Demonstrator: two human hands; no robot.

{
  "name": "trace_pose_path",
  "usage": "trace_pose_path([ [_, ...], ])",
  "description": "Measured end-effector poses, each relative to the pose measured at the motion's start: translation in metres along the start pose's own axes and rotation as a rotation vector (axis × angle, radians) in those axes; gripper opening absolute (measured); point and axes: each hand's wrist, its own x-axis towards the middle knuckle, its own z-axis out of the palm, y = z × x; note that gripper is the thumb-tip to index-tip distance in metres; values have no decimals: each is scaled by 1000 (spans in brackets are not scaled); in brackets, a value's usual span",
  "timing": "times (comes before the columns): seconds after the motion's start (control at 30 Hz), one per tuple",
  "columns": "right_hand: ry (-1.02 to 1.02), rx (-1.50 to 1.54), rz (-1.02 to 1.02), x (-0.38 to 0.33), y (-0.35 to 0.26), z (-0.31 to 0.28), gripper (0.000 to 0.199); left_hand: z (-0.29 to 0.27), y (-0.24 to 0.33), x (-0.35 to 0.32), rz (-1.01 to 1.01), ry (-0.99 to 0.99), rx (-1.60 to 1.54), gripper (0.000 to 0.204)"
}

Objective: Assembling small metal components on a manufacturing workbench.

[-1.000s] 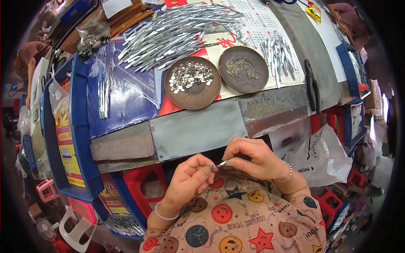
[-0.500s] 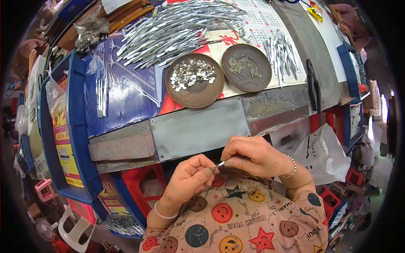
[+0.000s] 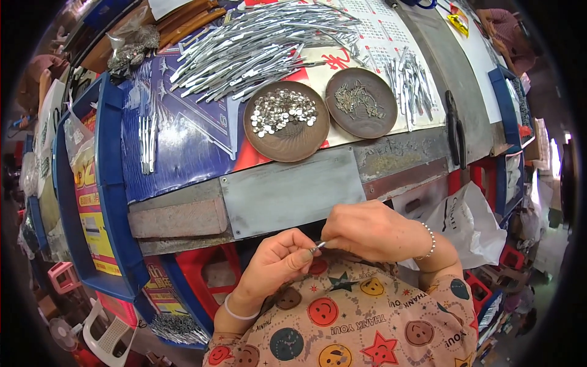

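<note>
Just off the front edge of the table [image 3: 416, 147]: tiny shiny metal piece [image 3: 318, 246], mostly covered, hard to make out.
Left hand [image 3: 275, 263]: pinching metal piece with thumb and finger.
Right hand [image 3: 379, 229]: bent close to metal piece; fingertips hidden, cannot tell if gripping.
Brown dish [image 3: 293, 144]: near front edge, holding small discs [image 3: 284, 110].

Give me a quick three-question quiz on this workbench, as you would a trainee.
1. Multiple choice: what lies in the left-hand brown dish?
A) thin pins
B) round silvery discs
C) long strips

2. True or false: the dark-handled pliers lie right of the right-hand brown dish.

3. Short answer: where is the small silvery piece?

Key: 1. B. 2. True. 3. Between the left hand and the right hand.
</note>
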Motion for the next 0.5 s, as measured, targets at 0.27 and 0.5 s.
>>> trace_pose_path([
  [0.27,-164,-379,-193,3,-13,-1,17,4,-4,1,28,42,406,12],
  [0.5,-96,-212,-96,-1,-6,2,18,7,-8,0,103,53,303,11],
])
